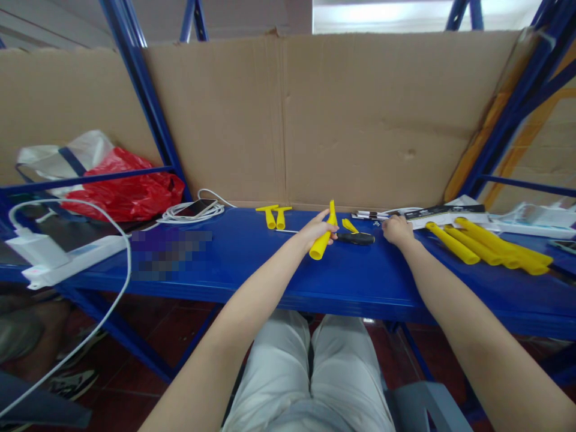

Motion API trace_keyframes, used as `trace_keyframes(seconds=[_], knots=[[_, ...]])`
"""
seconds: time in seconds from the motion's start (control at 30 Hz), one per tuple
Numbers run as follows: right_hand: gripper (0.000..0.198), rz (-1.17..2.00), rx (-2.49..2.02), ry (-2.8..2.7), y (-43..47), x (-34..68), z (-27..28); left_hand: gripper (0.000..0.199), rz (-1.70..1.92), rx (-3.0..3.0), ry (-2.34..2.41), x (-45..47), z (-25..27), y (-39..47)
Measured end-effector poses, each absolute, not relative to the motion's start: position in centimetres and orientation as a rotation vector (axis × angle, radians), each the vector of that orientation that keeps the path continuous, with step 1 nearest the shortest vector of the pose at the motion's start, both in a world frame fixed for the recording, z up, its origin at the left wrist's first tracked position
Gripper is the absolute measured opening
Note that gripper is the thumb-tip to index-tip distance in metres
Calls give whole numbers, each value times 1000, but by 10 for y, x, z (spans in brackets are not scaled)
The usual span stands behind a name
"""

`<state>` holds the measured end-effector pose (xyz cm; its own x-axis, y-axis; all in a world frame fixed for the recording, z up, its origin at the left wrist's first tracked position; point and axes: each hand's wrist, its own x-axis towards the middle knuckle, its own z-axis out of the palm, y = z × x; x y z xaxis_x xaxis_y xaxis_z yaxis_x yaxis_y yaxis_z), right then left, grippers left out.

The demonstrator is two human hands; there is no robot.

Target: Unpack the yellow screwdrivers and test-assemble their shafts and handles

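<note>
The left hand [316, 231] wraps a yellow tubular handle [320, 246], hollow end jutting toward the counter [234, 264]'s front edge; right hand [398, 229]'s hold I cannot tell.

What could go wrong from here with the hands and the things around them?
The left hand, holding a yellow tube, could nudge the nearby screwdriver and set it rolling. The tiny bits by the right hand look easy to scatter. That hand, drawing back, might brush the piled tubes.
</note>
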<state>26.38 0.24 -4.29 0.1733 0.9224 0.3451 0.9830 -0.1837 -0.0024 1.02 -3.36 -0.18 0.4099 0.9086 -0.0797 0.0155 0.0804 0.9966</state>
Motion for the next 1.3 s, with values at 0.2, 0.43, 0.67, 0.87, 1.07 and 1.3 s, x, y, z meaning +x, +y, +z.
trace_keyframes(seconds=[0.2, 0.43, 0.67, 0.87, 1.07, 1.3], knots=[[30, -447, -2202, -1945, 5, 262, -45, 83, 792, 1311, 860, 9, -2, -32], [25, -318, -1999, -1844, 5, 251, -35, 83, 706, 1339, 722, 7, -7, -27], [12, -156, -1343, -1738, 0, 222, -22, 83, 655, 1352, 663, 6, -7, -28], [9, -86, -1112, -1815, -7, 199, -23, 82, 628, 1375, 614, 6, -8, -29], [11, -29, -1071, -1809, -12, 196, -21, 82, 618, 1380, 605, 6, -5, -34], [9, -2, -1044, -1795, -14, 192, -20, 82, 616, 1393, 629, 6, -5, -35]])
